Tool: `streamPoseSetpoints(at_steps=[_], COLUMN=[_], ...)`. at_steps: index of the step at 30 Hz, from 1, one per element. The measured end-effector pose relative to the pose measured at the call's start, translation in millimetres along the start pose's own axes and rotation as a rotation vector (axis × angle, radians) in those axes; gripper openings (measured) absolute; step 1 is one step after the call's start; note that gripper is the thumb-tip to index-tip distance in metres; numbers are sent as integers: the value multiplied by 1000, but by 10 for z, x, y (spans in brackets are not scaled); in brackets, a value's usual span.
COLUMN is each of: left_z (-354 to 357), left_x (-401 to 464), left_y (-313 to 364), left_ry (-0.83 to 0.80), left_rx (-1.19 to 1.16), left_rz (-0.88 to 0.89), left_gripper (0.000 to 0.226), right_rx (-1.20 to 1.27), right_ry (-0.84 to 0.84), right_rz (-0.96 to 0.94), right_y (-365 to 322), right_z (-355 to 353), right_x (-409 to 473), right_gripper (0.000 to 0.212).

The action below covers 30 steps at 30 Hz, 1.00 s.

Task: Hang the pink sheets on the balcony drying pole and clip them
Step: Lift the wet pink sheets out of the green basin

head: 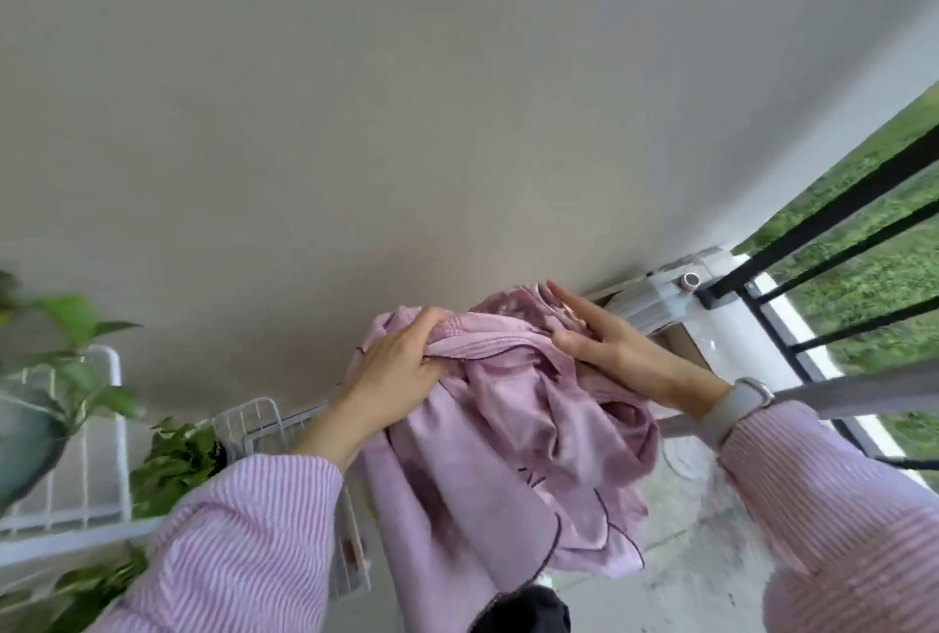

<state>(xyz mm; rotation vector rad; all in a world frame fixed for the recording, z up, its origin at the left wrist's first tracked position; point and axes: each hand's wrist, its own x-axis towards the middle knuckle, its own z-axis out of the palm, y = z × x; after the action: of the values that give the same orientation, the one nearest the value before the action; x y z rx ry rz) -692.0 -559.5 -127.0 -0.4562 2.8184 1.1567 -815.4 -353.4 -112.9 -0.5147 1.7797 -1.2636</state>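
A bunched pink sheet (513, 449) with a dark stitched edge hangs in front of me, draped over a grey drying pole (853, 391) that runs in from the right. My left hand (396, 368) grips a gathered fold at the sheet's upper left. My right hand (615, 343), with a pale watch on its wrist, lies on the top of the bundle with its fingers straight. The pole's middle part is hidden under the cloth. No clips are in sight.
A plain beige wall (406, 124) fills the upper view. Black balcony railing (833, 206) stands at the right with grass beyond. A white rack (109, 429) with green plants (173, 465) is at the left. A white unit (676, 297) sits by the railing.
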Motion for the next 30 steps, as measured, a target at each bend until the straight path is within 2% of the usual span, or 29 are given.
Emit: streamPoseSetpoints(at_steps=[2, 5, 7, 10, 12, 16, 22, 26, 28, 30], left_z=[-269, -638, -879, -1235, -1460, -1954, -2842, -3322, -3526, -3724], left_x=[46, 81, 60, -12, -83, -208, -393, -554, -615, -647], left_y=[334, 829, 1046, 1246, 1388, 1713, 2460, 2952, 3214, 3495], left_ry=[76, 136, 122, 92, 119, 321, 657, 745, 755, 792], left_rx=[-2, 63, 101, 127, 148, 198, 183, 230, 340, 421], left_rz=[0, 45, 95, 183, 273, 454, 568, 669, 710, 741], left_gripper=[29, 21, 25, 39, 44, 45, 41, 55, 63, 59], right_rx=[-205, -646, -672, -708, -733, -796, -935, -1005, -1055, -1090], right_ry=[-42, 100, 186, 153, 156, 144, 243, 332, 408, 517], right_rz=[-80, -237, -351, -424, -481, -561, -603, -650, -692, -753], right_y=[-361, -764, -994, -1371, -1666, -2313, -3593, -4333, -4613, -4877], right_z=[2, 61, 32, -91, -142, -172, -278, -340, -397, -464], right_x=[-66, -146, -204, -326, -422, -610, -994, -1335, -1516, -1720], right_gripper=[103, 108, 88, 53, 39, 31, 11, 35, 28, 15])
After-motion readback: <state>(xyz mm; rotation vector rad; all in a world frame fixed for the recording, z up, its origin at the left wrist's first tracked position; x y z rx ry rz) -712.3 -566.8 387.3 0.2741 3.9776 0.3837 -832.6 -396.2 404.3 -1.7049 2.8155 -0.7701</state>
